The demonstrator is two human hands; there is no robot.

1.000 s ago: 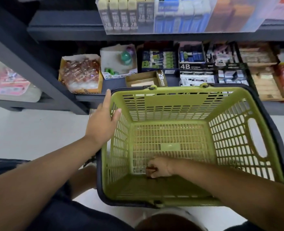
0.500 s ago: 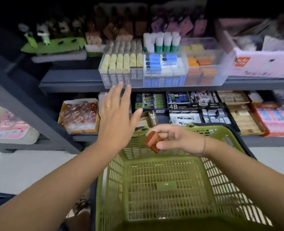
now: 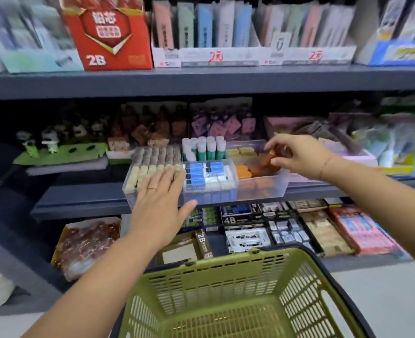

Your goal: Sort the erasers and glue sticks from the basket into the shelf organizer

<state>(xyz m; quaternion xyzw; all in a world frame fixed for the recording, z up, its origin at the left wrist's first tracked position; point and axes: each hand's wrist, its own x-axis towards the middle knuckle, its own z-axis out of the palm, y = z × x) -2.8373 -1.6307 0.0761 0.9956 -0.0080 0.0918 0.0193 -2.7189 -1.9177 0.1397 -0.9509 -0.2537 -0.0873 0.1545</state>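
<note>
1. Eraser (image 3: 267, 157), orange-brown, is pinched in the fingertips of the right hand (image 3: 296, 156) above the far right compartment of the clear organizer (image 3: 262, 189).
2. Left hand (image 3: 160, 203) is flat with fingers spread, holding nothing, at the organizer's near left.
3. Green basket (image 3: 226, 272) is nearest.

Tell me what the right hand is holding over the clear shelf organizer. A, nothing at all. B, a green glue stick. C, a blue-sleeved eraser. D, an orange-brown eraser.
D: the right hand pinches an orange-brown eraser above the right compartment of the organizer, where other orange erasers already lie.
</note>
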